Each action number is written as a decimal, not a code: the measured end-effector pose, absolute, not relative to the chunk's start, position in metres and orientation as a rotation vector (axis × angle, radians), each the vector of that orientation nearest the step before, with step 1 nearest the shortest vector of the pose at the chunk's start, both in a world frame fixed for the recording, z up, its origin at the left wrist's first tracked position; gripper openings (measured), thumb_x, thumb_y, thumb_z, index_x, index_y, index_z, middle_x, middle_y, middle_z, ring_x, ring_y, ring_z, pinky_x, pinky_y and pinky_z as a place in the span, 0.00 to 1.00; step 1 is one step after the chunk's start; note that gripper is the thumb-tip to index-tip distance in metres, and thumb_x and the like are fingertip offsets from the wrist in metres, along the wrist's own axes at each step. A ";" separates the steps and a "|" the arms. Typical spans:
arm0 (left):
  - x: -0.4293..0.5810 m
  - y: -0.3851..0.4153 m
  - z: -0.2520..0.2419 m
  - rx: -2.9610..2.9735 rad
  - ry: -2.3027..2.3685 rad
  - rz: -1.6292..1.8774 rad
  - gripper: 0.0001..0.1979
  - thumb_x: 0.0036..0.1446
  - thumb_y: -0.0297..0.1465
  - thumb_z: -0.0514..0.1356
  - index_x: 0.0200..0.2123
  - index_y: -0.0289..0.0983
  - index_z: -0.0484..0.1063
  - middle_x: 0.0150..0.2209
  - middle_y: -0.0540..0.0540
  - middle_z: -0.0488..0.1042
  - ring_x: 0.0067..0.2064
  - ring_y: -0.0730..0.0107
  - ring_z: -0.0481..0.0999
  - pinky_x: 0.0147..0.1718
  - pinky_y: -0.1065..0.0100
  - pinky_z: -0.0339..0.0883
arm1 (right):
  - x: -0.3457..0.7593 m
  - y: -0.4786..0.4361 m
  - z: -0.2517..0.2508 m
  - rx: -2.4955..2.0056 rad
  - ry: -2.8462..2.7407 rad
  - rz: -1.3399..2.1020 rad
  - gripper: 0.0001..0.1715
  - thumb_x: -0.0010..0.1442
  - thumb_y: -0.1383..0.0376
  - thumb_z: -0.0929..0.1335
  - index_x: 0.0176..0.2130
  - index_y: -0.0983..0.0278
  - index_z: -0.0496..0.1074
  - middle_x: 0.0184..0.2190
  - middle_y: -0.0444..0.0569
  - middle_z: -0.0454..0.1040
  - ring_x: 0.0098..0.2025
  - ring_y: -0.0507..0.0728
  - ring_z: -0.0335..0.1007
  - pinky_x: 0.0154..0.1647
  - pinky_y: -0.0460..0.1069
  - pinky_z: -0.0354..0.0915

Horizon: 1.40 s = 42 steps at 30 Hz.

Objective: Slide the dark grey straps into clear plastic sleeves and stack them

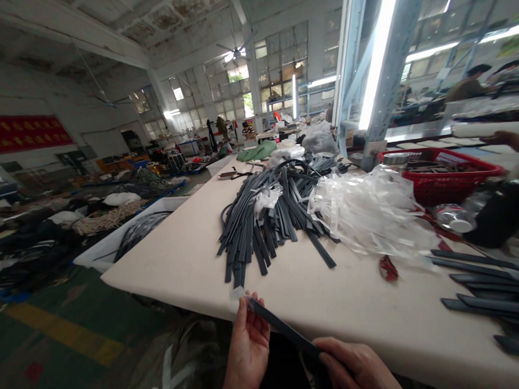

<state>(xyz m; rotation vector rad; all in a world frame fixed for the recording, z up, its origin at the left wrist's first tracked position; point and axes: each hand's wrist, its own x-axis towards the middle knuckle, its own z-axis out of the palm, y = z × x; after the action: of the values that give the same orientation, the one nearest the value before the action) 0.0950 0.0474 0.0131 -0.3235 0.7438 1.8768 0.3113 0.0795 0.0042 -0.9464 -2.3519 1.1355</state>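
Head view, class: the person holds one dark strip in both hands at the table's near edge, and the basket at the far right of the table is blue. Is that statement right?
Not quite. In the head view the basket is red, not blue. The rest stands: the left hand and the right hand both hold one dark strip at the near edge of the table.

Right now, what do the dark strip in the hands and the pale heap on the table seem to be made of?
Dark strip: likely rubber or soft plastic, matte dark grey; it is thin and flat.
Pale heap: probably thin plastic film, translucent, crinkled and glossy.
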 end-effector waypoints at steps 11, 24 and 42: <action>0.146 0.027 -0.014 -0.232 0.773 1.602 0.12 0.64 0.28 0.56 0.34 0.29 0.78 0.32 0.37 0.83 0.33 0.63 0.82 0.30 0.69 0.77 | 0.273 0.085 0.031 -0.884 -2.317 1.201 0.23 0.65 0.61 0.61 0.58 0.59 0.69 0.42 0.49 0.80 0.43 0.58 0.77 0.45 0.48 0.68; 0.135 0.018 -0.002 -0.263 0.787 1.729 0.08 0.61 0.26 0.59 0.36 0.33 0.79 0.35 0.39 0.84 0.34 0.66 0.82 0.27 0.71 0.76 | 0.279 0.109 0.050 -0.908 -2.397 1.130 0.21 0.64 0.62 0.61 0.54 0.60 0.71 0.22 0.42 0.74 0.25 0.52 0.70 0.27 0.45 0.62; 0.111 0.002 -0.005 -0.298 0.903 1.863 0.07 0.59 0.24 0.60 0.36 0.35 0.79 0.37 0.42 0.84 0.33 0.70 0.82 0.28 0.74 0.74 | 0.271 0.111 0.067 -0.833 -2.372 1.276 0.27 0.59 0.63 0.65 0.59 0.60 0.67 0.29 0.42 0.77 0.26 0.52 0.70 0.29 0.45 0.62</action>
<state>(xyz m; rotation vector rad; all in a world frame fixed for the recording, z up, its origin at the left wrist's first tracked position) 0.1107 0.0023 -0.0054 -0.2975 0.9030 1.8629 0.2709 0.1113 0.0669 -0.8332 -2.3720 1.2762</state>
